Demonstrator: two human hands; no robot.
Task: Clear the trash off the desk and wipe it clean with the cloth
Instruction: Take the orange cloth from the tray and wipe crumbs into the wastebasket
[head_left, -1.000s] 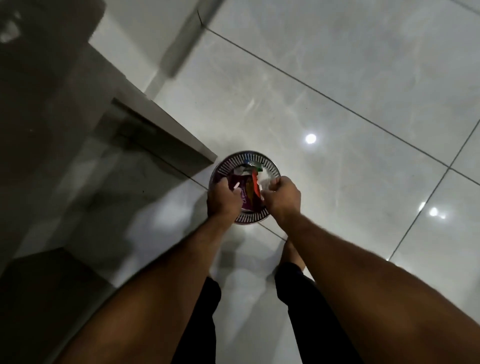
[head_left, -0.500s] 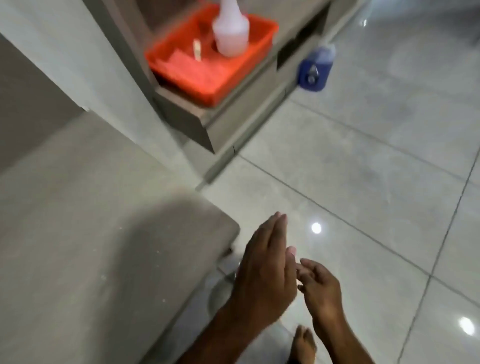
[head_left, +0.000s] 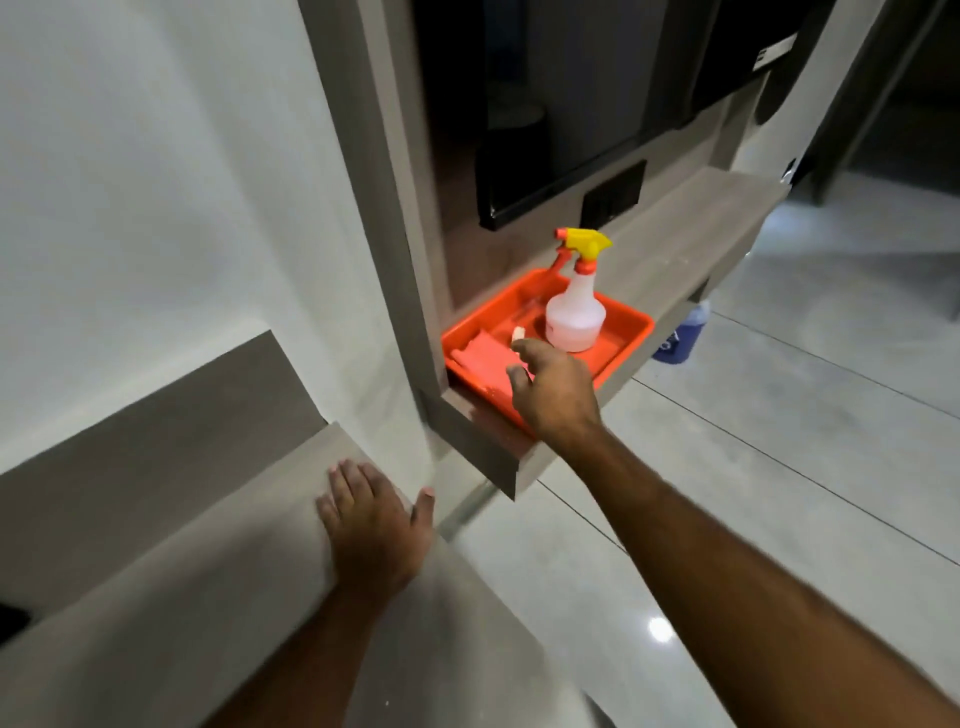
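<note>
An orange tray (head_left: 623, 340) sits on a grey shelf (head_left: 691, 244). In it stand a white spray bottle (head_left: 574, 317) with a yellow and orange trigger, a folded orange cloth (head_left: 485, 358) and a small pale object (head_left: 518, 333). My right hand (head_left: 553, 387) hovers open over the tray's near side, fingers spread just above the cloth, holding nothing. My left hand (head_left: 371, 525) lies flat and open on the far corner of the grey desk (head_left: 218, 587).
A dark screen (head_left: 566, 104) hangs on the wall above the shelf. A blue jug (head_left: 680, 335) stands on the glossy tiled floor (head_left: 779, 467) under the shelf's right end. A white wall (head_left: 156, 208) rises behind the desk.
My view has lifted from the trash bin on the floor to the desk and shelf. My left hand has landed on the desk and my right hand has reached out over the orange tray.
</note>
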